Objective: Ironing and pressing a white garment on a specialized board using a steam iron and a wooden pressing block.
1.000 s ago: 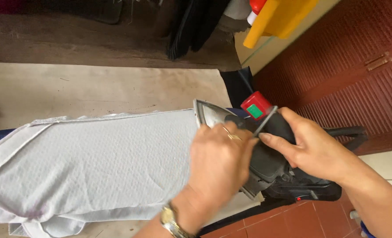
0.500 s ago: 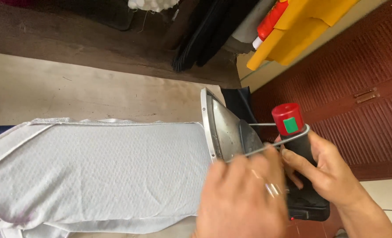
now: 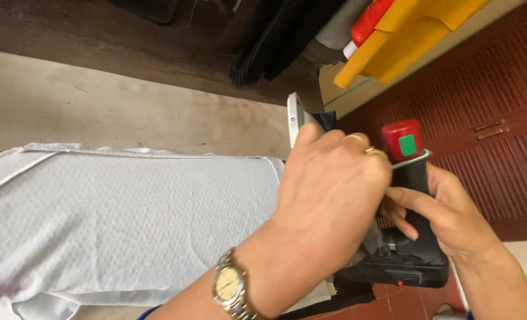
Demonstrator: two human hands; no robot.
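A black clothes iron [image 3: 414, 255] with a red knob [image 3: 401, 141] stands tipped up at the right end of the board, its metal soleplate [image 3: 295, 118] facing left. My left hand [image 3: 329, 201], with a wristwatch and rings, covers the iron's body and touches the soleplate's edge. My right hand [image 3: 447, 216] grips the iron's black handle below the red knob. A white textured garment [image 3: 127, 219] lies spread flat on the beige ironing surface [image 3: 97, 106], left of both hands.
A dark brown wooden cabinet [image 3: 489, 118] stands at the right. Yellow and red plastic items [image 3: 394, 35] sit on a ledge at the top right. Dark cloth [image 3: 281, 41] hangs at the top centre. Red floor tiles [image 3: 406, 302] show below the iron.
The iron has been lifted off the garment and tipped upright at the board's right end. My left hand moved up over its body, and the view shifted closer.
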